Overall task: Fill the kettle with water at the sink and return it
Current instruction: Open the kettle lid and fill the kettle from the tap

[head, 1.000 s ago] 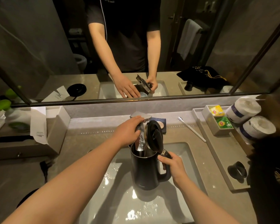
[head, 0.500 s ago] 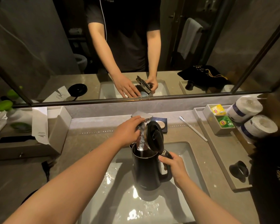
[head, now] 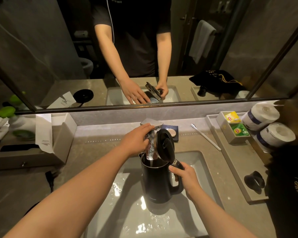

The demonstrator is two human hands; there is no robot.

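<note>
Black kettle (head: pixel 155 182) held upright over the sink basin (head: pixel 205 170), centre of view, its hinged lid (head: pixel 165 145) standing open and tilted toward 1 o'clock. Right hand (head: pixel 184 176) wrapped closed around the kettle handle at the kettle's 3 o'clock side, fingers curled over the top of the grip. Left hand (head: pixel 136 140) resting on the chrome faucet (head: pixel 150 125) at 12 o'clock from the kettle, fingers laid over the lever and spout, loosely curved; cannot tell how firmly it grips. A stream of water (head: pixel 150 150) falls from the spout into the kettle's open mouth. Basin floor wet, with bright reflections at 6 and 9 o'clock of the kettle. Behind the faucet, at 1 o'clock, a dark soap dish (head: pixel 175 134) carrying a pale soap bar. A white toothbrush (head: pixel 206 137) lies on the counter at 2 o'clock. Further toward 3 o'clock, a long tray (head: pixel 234 162) with a small box of tea bags (head: pixel 236 124), yellow and green packets, and a dark ring-shaped object (head: pixel 254 182) at its near end. Two toilet paper rolls (head: pixel 268 126) just beside the tray's far end. At 9 o'clock, a grey amenity box (head: pixel 58 134) with a white paper card (head: pixel 44 133) leaning on it. Mirror (head: pixel 58 48) above the counter reflects the arms and the kettle lid
</note>
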